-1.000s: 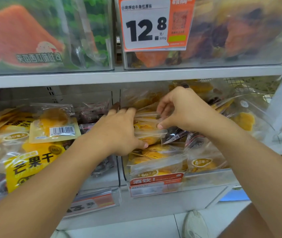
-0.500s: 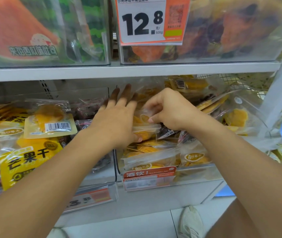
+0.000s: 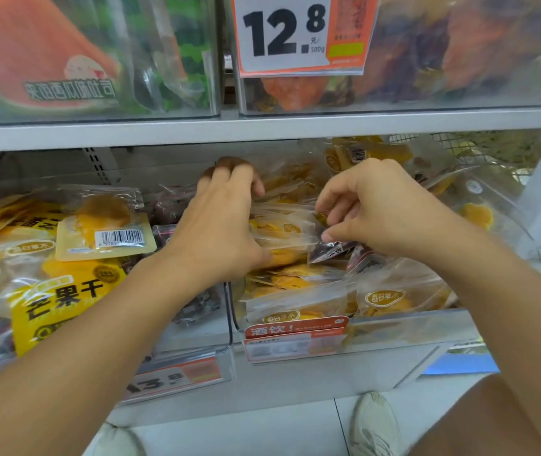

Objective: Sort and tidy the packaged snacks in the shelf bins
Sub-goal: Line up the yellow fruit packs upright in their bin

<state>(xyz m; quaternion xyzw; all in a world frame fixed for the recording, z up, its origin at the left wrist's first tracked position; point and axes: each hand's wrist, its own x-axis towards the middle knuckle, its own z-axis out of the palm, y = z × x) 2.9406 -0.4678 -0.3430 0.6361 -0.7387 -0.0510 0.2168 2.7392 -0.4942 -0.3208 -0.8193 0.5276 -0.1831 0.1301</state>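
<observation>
While gripped, mango packets point(image 3: 282, 230) between fingers point(image 3: 246, 179) (both hands).

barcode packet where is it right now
Head view, left side: the barcode packet lies on the mango bags in the lower-left bin, just left of the left hand.

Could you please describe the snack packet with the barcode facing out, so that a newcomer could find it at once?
Start at the large 12.8 price sign on the upper shelf, then drop to the lower shelf's left bin. There, just left of the left hand, the barcode packet lies on top. Unlike its neighbours, it shows a white barcode label.
</observation>
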